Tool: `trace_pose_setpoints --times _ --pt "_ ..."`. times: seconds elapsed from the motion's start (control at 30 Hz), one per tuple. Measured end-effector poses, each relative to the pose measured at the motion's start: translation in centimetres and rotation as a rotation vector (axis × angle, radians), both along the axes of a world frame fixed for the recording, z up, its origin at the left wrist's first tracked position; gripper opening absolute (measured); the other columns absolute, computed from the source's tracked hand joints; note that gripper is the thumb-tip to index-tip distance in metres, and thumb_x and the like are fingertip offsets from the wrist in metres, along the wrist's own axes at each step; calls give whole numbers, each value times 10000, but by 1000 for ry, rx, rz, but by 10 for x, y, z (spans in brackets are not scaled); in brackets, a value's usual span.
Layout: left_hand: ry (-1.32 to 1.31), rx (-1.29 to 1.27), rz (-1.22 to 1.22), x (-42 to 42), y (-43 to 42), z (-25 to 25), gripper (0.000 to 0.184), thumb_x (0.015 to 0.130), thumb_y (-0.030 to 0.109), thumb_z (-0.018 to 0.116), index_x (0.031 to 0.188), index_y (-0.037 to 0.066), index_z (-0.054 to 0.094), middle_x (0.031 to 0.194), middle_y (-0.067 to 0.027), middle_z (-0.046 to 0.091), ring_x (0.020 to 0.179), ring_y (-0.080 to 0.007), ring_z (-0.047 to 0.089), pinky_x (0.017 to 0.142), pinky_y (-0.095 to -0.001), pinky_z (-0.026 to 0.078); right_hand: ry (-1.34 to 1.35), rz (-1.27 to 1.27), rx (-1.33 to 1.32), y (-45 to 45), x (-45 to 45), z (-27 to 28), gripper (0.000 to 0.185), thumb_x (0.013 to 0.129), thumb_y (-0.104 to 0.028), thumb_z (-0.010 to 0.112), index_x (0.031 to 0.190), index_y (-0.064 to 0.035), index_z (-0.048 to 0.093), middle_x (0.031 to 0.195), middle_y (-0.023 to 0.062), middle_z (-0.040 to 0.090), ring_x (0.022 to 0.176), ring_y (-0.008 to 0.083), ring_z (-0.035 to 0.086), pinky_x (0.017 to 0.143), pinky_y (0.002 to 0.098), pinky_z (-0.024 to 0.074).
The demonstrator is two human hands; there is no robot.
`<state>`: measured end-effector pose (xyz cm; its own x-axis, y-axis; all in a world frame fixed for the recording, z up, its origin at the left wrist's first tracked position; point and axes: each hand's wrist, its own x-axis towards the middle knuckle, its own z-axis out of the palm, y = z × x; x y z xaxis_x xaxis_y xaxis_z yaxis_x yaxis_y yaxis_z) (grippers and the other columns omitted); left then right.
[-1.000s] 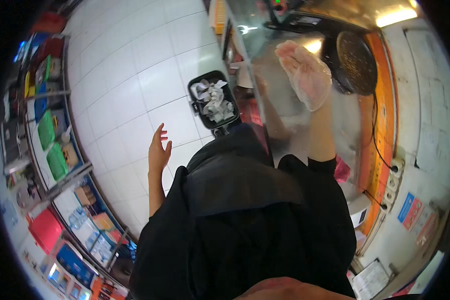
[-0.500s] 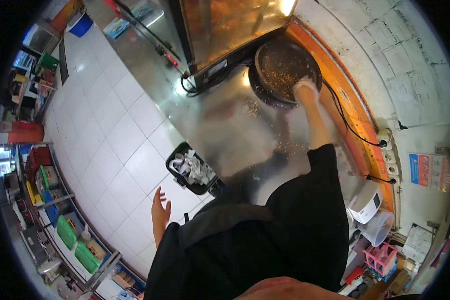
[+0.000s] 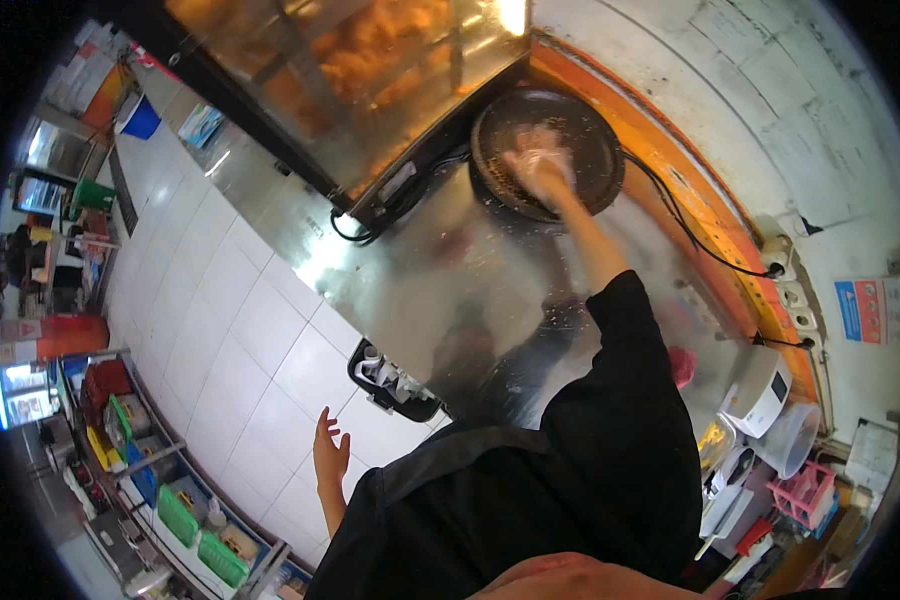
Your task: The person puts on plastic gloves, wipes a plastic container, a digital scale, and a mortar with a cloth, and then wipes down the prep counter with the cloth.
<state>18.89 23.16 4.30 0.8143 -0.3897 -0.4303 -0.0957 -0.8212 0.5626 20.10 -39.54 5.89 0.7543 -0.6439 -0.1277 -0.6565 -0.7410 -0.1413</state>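
My right hand [image 3: 542,168], in a thin clear glove, is inside a large dark round bowl [image 3: 595,150] at the back of the metal counter. Motion smears its fingers, so I cannot tell whether they grip anything. Brown crumbs cling to the bowl's inner surface. My left hand [image 3: 330,447] hangs bare over the tiled floor, fingers apart, holding nothing. Close to it stands a black bin [image 3: 402,402] with crumpled white paper inside.
A lit glass food cabinet [image 3: 360,60] with a cable stands left of the bowl. Crumbs dot the metal counter [image 3: 410,270]. Along the orange-edged wall are plugged sockets [image 3: 795,295], a white device [image 3: 760,392] and a pink basket [image 3: 805,492]. Shelves with green baskets [image 3: 177,515] line the far left.
My right hand has moved from the bowl's near right rim leftward into its middle. The camera view has shifted, showing more of the cabinet. My left hand stays open.
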Motion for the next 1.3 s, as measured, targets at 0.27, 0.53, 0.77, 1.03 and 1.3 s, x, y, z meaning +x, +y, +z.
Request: trace_pose_setpoints --times 0.27,0.53,0.77,1.03,1.3 --pt "-1 -44 20 2 -14 10 708 761 8 629 1380 132 307 1130 -156 560 936 -268 602 785 -382 489 -288 -425 -92 -50 -6 11 803 875 -565 366 1420 -4 183 1493 186 123 1385 320 114 1108 434 141" --pt "-23 -12 -33 8 -26 10 700 752 12 629 1371 109 318 1105 -155 568 920 -261 597 785 -368 489 -383 -54 166 -53 75 -39 680 875 -448 460 1333 43 355 1316 238 427 1214 377 421 1025 395 336" --pt "-6 -48 -59 10 -26 6 692 749 21 634 1366 100 331 1097 -157 573 919 -263 598 789 -367 490 -735 -57 -9 -92 17 -3 400 926 -331 356 1220 -135 543 1127 127 612 1064 239 573 944 310 405" --pt "-25 -10 -33 12 -17 13 688 745 25 636 1360 97 336 1105 -153 577 920 -267 604 782 -369 493 -405 -161 298 -18 91 -10 598 903 -453 406 1365 -79 347 1424 154 324 1326 271 301 1068 464 268" --pt "6 20 -87 12 -22 9 669 764 4 621 1360 98 333 1104 -156 573 923 -271 602 782 -367 494 -105 798 -90 10 26 74 381 863 -341 480 1162 -126 573 1167 119 579 1120 282 532 928 404 441"
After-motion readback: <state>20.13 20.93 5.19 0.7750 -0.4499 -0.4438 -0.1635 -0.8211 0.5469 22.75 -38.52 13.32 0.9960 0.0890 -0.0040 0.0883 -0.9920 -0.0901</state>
